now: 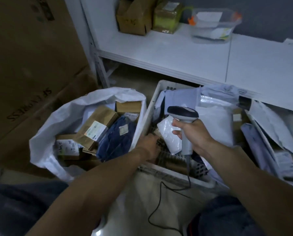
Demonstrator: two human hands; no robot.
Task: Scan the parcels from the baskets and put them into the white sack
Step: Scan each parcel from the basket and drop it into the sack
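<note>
Parcel (pixel 167 135), white, lies between the left hand (pixel 149 146), its grip hidden, and the right hand (pixel 196 135) grasping the scanner (pixel 183 113).

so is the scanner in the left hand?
No, the right hand grips the scanner by its handle, while the left hand reaches into the basket.

Left hand (pixel 150 147) fingertips hidden inside basket (pixel 148 114), grip undeterminable. Scanner (pixel 183 114) cable (pixel 188 171) exits frame below basket. Parcels (pixel 278 133) right of basket blurred, labels unreadable.
</note>
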